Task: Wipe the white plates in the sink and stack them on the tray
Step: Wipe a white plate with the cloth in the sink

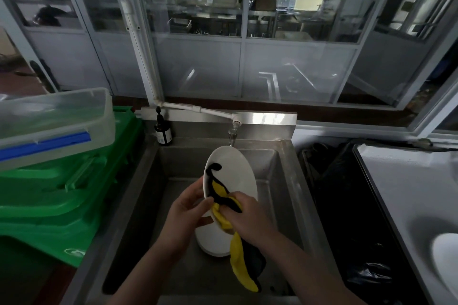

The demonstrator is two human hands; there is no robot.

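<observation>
Steel walls of the sink (285, 181) box in everything I am handling, and there is bare basin floor toward 12 o'clock and along the left wall at 9 o'clock. My left hand (184, 214) grips the white plate (238, 171) at its left rim, holding it tilted up on edge above the basin, its top edge just under the tap (232, 135) at 12 o'clock. My right hand (247, 215) clutches the yellow and black cloth (220, 192) against the plate's face near its lower edge; the cloth's loose tail hangs down toward 6 o'clock over the front of the basin. Beneath both hands, another white plate (210, 240) lies on the basin floor, partly hidden by the one I hold. At 3 o'clock, past a dark gap, sits the metal tray (401, 193), with a white plate edge (446, 255) at the far right. At 9 o'clock a green crate (62, 193) crowds the sink's left rim, a clear lidded box (54, 121) on top. A dark bottle (163, 131) stands at the back corner.
</observation>
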